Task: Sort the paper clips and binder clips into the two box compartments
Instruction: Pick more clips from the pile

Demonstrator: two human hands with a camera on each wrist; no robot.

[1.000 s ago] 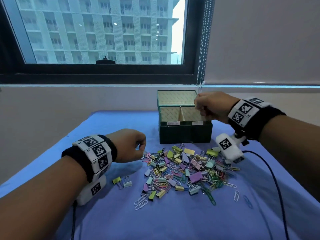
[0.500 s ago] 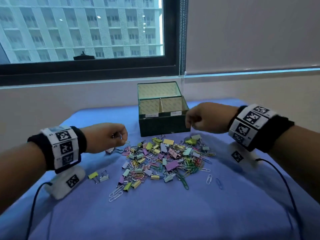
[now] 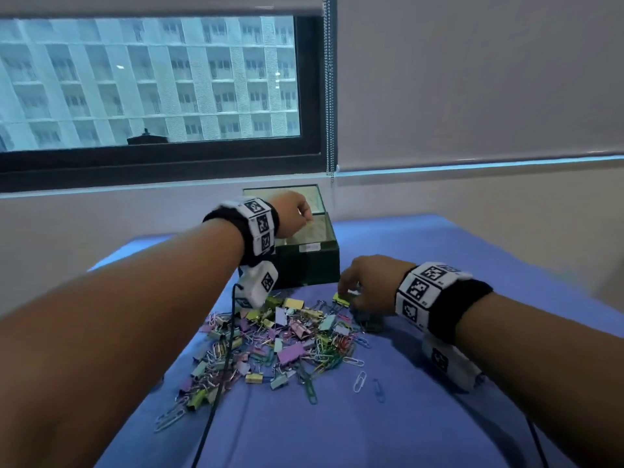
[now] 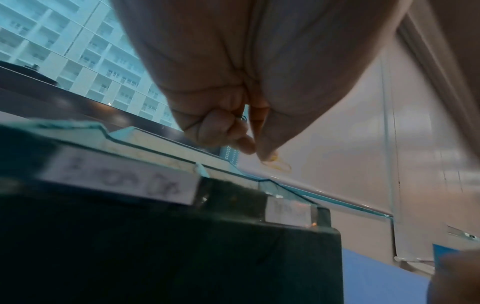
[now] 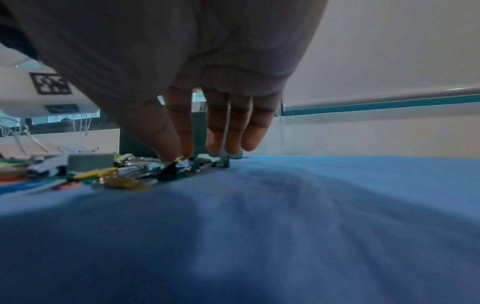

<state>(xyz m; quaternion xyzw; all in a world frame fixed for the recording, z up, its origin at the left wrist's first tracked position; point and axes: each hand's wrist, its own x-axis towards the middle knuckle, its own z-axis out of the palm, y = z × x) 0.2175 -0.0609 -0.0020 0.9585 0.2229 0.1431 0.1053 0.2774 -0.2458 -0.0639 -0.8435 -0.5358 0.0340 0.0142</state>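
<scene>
A mixed pile of coloured paper clips and binder clips lies on the blue cloth in front of a dark green open box. My left hand hovers over the box top. Its curled fingers pinch a yellow paper clip above the labelled box front. Which compartment lies under it I cannot tell. My right hand reaches down to the pile's far right edge. There its thumb and index finger pinch a yellow binder clip; the other fingers point down.
The left wrist camera hangs over the pile's far edge, and its black cable trails across the clips towards me. A few loose paper clips lie right of the pile. The blue-covered table ends at a wall under a window.
My left hand has risen from the pile's left side to above the box, clip in its fingers. My right hand has dropped from the box front to the pile's edge.
</scene>
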